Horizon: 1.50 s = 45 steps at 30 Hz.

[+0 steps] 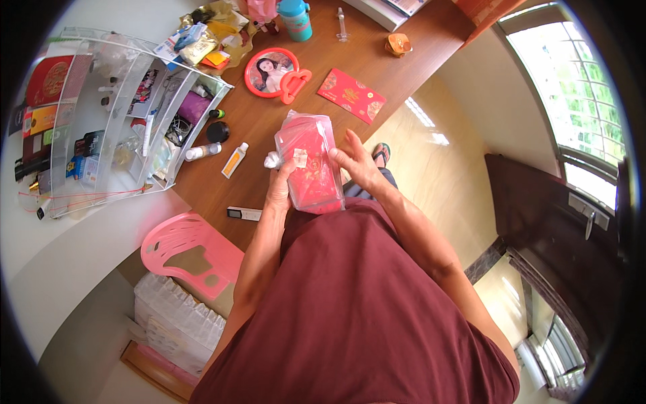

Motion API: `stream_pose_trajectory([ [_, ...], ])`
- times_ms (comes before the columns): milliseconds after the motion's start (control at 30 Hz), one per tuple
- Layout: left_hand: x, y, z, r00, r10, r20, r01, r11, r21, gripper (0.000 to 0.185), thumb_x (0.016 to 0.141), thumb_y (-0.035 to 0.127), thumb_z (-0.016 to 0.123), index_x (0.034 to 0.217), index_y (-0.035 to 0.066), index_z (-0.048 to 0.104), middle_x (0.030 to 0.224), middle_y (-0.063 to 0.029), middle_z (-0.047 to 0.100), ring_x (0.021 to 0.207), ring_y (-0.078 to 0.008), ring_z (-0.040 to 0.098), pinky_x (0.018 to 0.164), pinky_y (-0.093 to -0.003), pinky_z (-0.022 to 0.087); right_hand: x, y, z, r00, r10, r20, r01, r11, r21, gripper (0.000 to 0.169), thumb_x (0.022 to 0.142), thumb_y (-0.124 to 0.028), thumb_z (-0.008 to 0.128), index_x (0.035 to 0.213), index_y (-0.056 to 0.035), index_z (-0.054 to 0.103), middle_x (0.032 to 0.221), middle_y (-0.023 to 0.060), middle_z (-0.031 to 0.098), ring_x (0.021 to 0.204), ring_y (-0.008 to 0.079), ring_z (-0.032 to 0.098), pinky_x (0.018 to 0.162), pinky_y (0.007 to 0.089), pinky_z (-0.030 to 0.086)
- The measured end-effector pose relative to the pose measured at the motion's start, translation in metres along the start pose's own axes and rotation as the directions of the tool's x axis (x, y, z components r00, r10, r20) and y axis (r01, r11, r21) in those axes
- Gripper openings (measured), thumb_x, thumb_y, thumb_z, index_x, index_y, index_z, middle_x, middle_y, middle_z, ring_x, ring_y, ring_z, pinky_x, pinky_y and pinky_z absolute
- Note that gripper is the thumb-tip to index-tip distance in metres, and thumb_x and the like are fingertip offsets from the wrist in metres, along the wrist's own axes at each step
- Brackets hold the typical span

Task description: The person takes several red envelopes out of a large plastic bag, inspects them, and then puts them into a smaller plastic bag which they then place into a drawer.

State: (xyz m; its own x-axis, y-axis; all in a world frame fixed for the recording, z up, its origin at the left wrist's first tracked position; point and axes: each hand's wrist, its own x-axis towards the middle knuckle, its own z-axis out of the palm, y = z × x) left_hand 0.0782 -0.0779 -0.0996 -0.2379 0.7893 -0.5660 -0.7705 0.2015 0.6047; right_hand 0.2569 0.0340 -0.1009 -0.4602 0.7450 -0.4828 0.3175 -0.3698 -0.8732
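Note:
In the middle of the head view, a stack of red envelopes in a clear plastic bag (314, 179) is held up close to my body. My left hand (280, 186) grips its left side, with the thumb on top by a small white sticker. A bunched end of plastic sticks out beside that thumb. My right hand (357, 160) is at the right side of the bag, fingers spread; whether the thumb tip touches the plastic I cannot tell. Beyond the bag, a single red envelope with gold print (352, 96) lies flat on the brown wooden table (202, 194).
A round red-framed mirror or picture (271, 73), a glue-like tube (234, 160), a black round lid (218, 132) and a white handheld device (244, 213) lie on the table. A white wire rack (174, 164) stands left. A teal bottle (298, 22) and a pink plastic chair (222, 262) flank it.

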Motion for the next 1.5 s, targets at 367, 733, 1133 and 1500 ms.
stream_pose_trajectory([
  [367,0.016,-0.047,0.079,0.990,0.060,0.126,-0.082,0.981,0.177,0.069,0.084,0.056,0.076,0.128,0.006,0.056,0.116,-0.0054,0.063,0.106,-0.0168,0.062,0.094,-0.0359,0.053,-0.026,-0.022,-0.084,0.961,-0.042,0.273,-0.077,0.908,0.413,0.072,0.084,-0.028,0.081,0.140,0.0016,0.047,0.126,0.0111,0.062,0.116,0.0192,0.059,0.104,0.0358,0.047],
  [733,0.050,-0.180,0.185,0.955,-0.269,0.127,0.175,0.853,0.492,0.069,0.095,0.046,0.068,0.145,0.005,0.044,0.138,-0.0065,0.053,0.123,-0.0177,0.054,0.103,-0.0357,0.044,-0.055,0.100,-0.278,0.987,0.151,0.055,-0.150,0.742,0.654,0.072,0.077,-0.015,0.077,0.141,0.0007,0.048,0.118,0.0095,0.066,0.106,0.0176,0.064,0.096,0.0333,0.051],
  [1133,0.096,-0.305,0.086,0.771,-0.434,-0.466,0.603,0.262,0.753,0.036,0.102,0.027,0.061,0.130,0.004,0.062,0.121,-0.0111,0.069,0.105,-0.0178,0.068,0.087,-0.0308,0.054,0.034,0.345,-0.368,0.962,0.269,0.047,-0.251,0.805,0.537,0.074,0.075,-0.018,0.077,0.141,-0.0005,0.050,0.120,0.0105,0.065,0.110,0.0186,0.061,0.099,0.0334,0.047],
  [1500,0.096,-0.320,-0.037,0.969,-0.196,-0.152,0.031,-0.513,0.858,0.043,0.096,0.028,0.063,0.130,0.002,0.060,0.135,-0.0210,0.059,0.124,-0.0380,0.056,0.106,-0.0425,0.043,0.165,0.421,-0.254,0.966,0.068,0.248,-0.186,0.851,0.491,0.075,0.068,-0.023,0.078,0.139,-0.0075,0.056,0.120,0.0152,0.069,0.110,0.0264,0.065,0.095,0.0364,0.050],
])
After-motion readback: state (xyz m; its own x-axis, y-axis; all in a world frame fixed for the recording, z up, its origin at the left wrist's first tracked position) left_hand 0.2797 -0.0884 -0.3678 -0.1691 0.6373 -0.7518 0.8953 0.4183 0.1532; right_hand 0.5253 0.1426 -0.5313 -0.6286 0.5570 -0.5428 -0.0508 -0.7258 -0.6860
